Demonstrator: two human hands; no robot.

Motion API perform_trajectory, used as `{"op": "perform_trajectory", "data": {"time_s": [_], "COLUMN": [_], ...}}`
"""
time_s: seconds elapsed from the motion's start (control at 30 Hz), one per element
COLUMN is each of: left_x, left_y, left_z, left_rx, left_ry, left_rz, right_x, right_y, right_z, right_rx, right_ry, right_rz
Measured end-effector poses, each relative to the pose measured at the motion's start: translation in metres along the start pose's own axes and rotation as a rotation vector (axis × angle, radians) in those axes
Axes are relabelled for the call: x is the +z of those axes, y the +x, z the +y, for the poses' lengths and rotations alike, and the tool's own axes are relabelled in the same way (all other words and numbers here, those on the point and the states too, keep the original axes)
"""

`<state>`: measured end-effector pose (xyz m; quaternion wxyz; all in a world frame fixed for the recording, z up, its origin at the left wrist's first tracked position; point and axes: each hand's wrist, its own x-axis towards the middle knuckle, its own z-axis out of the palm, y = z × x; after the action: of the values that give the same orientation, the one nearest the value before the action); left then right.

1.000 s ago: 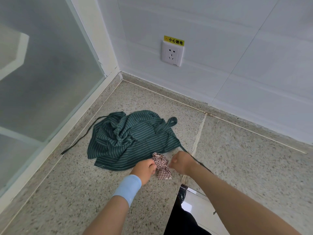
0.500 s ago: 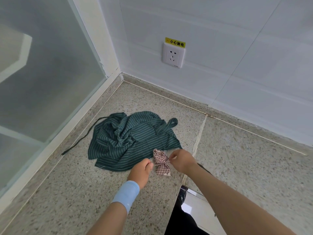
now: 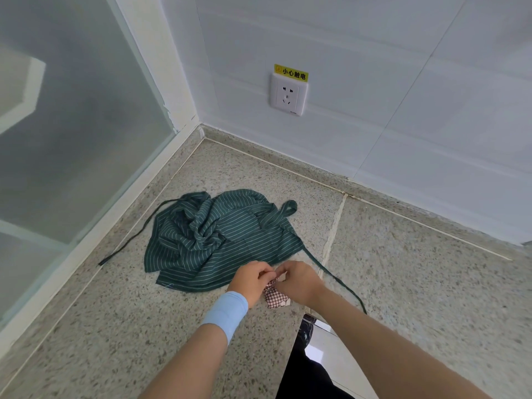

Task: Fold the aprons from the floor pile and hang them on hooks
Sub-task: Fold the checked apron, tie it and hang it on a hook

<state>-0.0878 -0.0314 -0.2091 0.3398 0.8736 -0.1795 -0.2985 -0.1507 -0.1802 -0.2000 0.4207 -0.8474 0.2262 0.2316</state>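
The left hand (image 3: 250, 280) and right hand (image 3: 299, 283) are pinching the small checked apron (image 3: 275, 297), folding it by the green striped apron (image 3: 218, 237) on the floor (image 3: 115, 326), and next are likely needing a hook.

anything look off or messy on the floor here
The green striped apron lies crumpled on the floor near the corner, ties straggling to either side. The left hand and right hand pinch a small bunched checked cloth. Nothing looks spilled or broken.
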Motion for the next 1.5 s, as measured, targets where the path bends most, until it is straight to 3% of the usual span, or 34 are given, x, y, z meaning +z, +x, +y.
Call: {"op": "perform_trajectory", "data": {"time_s": [0.23, 0.5, 0.63, 0.77, 0.93, 1.2, 1.3, 1.4, 1.5], "left_x": [0.005, 0.021, 0.035, 0.042, 0.043, 0.032, 0.026, 0.025, 0.028], "left_y": [-0.005, -0.031, -0.033, -0.034, -0.031, -0.018, -0.014, -0.010, -0.004], "left_z": [0.001, -0.007, 0.001, 0.016, 0.020, 0.010, 0.006, 0.007, 0.017], "left_rx": [-0.087, -0.026, -0.090, -0.278, -0.273, -0.274, -0.326, -0.258, -0.140], "left_ry": [-0.116, -0.131, -0.265, -0.553, -0.619, -0.507, -0.478, -0.255, 0.090], "left_rz": [0.005, 0.106, 0.242, 0.361, 0.396, 0.181, 0.181, 0.170, 0.128], "right_x": [-0.001, 0.003, 0.003, -0.002, -0.009, -0.021, -0.022, -0.026, -0.030], "right_y": [-0.001, -0.008, -0.008, -0.009, -0.008, -0.006, -0.005, -0.012, -0.015], "right_z": [0.014, 0.003, 0.001, 0.000, -0.001, 0.011, 0.022, 0.020, 0.001], "right_rx": [0.051, 0.241, 0.272, 0.236, 0.226, 0.046, 0.003, -0.161, -0.334], "right_ry": [0.264, 0.667, 0.739, 0.725, 0.706, 0.400, 0.014, -0.453, -0.628], "right_rz": [0.022, 0.000, -0.030, -0.031, -0.029, -0.024, 0.000, -0.103, -0.200]}}
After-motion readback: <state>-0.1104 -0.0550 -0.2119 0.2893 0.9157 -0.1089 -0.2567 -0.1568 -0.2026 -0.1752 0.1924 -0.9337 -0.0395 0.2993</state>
